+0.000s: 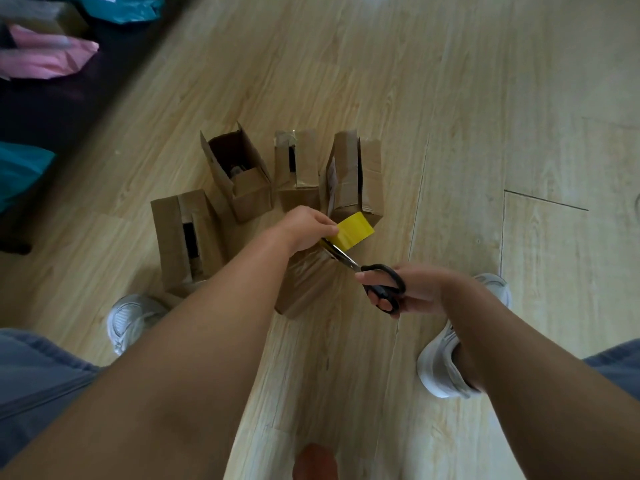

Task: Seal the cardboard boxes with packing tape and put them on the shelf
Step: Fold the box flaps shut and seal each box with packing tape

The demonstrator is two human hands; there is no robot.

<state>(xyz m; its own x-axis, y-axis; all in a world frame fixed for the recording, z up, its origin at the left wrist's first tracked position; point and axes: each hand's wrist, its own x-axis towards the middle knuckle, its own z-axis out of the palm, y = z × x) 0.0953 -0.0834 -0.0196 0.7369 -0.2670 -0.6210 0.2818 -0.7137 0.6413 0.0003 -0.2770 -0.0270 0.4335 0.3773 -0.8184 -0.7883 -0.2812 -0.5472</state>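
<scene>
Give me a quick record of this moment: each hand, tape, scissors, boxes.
left hand: holds tape roll above near box
right hand: grips scissors, blades at the tape beside the roll
near box: closed, glossy tape on top, on floor
behind it: open box with flaps up; left box, middle box and right box show gaps in their tops
shelf: not in view

Place: likely a home room used for packing parcels.
Floor (pixel 450 81): pale wood-look planks, small cardboard boxes (pixel 242 174) standing directly on it.
Upper left: pink bag (pixel 48 60) and teal bag (pixel 121 8), mailer-like, on a dark surface (pixel 52 109).
</scene>
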